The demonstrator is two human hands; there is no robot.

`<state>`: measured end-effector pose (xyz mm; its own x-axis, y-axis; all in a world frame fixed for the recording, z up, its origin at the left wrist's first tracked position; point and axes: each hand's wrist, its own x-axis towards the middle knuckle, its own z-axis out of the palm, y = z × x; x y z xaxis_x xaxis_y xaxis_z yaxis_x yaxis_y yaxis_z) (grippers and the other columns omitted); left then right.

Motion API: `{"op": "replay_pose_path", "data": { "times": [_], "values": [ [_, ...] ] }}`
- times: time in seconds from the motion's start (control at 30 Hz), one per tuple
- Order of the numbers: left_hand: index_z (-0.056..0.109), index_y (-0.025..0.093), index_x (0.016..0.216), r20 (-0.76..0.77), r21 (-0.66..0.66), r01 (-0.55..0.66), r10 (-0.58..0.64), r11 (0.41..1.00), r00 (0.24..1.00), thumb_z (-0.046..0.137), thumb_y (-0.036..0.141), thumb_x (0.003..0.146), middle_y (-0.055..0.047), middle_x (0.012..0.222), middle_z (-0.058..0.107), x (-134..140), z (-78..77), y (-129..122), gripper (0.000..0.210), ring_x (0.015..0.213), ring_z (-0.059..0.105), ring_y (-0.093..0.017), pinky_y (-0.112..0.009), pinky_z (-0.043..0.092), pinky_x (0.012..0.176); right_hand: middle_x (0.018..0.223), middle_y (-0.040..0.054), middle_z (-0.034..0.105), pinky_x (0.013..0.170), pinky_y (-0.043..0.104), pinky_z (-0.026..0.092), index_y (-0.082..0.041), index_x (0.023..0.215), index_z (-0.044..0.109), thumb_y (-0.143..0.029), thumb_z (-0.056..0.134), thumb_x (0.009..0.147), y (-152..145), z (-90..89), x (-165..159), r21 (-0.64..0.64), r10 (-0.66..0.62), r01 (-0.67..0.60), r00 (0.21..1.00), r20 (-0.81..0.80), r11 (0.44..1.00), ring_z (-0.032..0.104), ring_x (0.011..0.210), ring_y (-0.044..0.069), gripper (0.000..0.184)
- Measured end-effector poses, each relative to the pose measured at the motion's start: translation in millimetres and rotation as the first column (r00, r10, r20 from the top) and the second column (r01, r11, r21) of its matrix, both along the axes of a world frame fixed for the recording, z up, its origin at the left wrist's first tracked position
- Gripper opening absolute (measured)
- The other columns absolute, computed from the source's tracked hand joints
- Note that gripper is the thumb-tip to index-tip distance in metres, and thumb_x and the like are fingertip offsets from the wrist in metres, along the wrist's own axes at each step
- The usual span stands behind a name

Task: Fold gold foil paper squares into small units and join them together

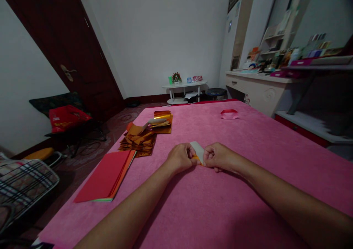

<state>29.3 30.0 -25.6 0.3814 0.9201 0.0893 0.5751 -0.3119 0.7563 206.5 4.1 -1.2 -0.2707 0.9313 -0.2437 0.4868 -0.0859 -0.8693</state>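
The person's two hands meet over the pink cloth (264, 142), both grasping one small paper (197, 150). The left hand (180, 158) pinches its left side, thumb toward the near edge; the right hand (219, 155) grips its right side with curled fingers. The paper lies between them, pale face up, with a gold-orange strip along the near edge.

Left of the hands, near the cloth's edge, sits a gold stack (138, 142), its folded sheets uneven. Just beyond it, a shinier gold pile (162, 122) touches or nearly touches it. Nearer the person lie red sheets (104, 179), with orange and green showing beneath. A pink folded piece (229, 114) stands alone toward the far right.
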Motion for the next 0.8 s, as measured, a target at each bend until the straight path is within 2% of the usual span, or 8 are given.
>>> {"op": "replay_pose_path", "data": {
  "times": [0.13,0.4,0.67,0.8],
  "values": [
    [0.056,0.016,0.079,0.016,0.004,-0.010,0.010,1.000,1.000,0.076,0.026,0.052,0.004,0.067,0.057,-0.8,1.0,1.3,0.035,0.055,0.047,-0.007,-0.018,0.035,0.051,0.042,-0.0066,0.049,0.034,0.017,0.037,-0.015,0.058,0.055,-0.012,0.054,0.057,0.1,-1.2,0.0,0.000,-0.004,0.004,1.000,0.003,1.000,0.045,0.033,0.006,0.004],
    [0.053,0.017,0.077,-0.006,0.005,-0.004,0.004,1.000,1.000,0.075,0.026,0.054,0.004,0.066,0.056,-1.9,-1.5,3.4,0.033,0.054,0.046,-0.007,-0.019,0.034,0.051,0.046,-0.0064,0.050,0.035,0.015,0.036,-0.014,0.066,0.059,-0.013,0.054,0.060,-0.9,-7.2,3.7,0.125,0.079,-0.074,0.996,-0.039,0.989,0.045,0.036,0.005,0.008],
    [0.054,0.016,0.077,-0.034,0.004,-0.008,0.009,1.000,0.999,0.074,0.027,0.055,0.004,0.065,0.056,-1.6,-3.2,5.8,0.032,0.052,0.045,-0.007,-0.018,0.032,0.049,0.050,-0.0044,0.048,0.041,0.017,0.038,-0.012,0.079,0.071,-0.016,0.055,0.065,-3.9,-2.3,9.5,0.091,0.139,-0.135,0.989,-0.041,0.987,0.043,0.042,0.006,0.022],
    [0.054,0.017,0.076,-0.050,-0.002,-0.015,0.015,1.000,0.999,0.076,0.029,0.053,0.005,0.065,0.056,-1.3,-1.5,5.5,0.034,0.053,0.045,-0.007,-0.018,0.032,0.049,0.050,-0.0028,0.053,0.042,0.019,0.036,-0.013,0.078,0.073,-0.017,0.055,0.067,-3.2,-5.2,8.5,0.151,0.160,-0.167,0.985,0.058,0.974,0.044,0.042,0.007,0.022]
  ]
}}
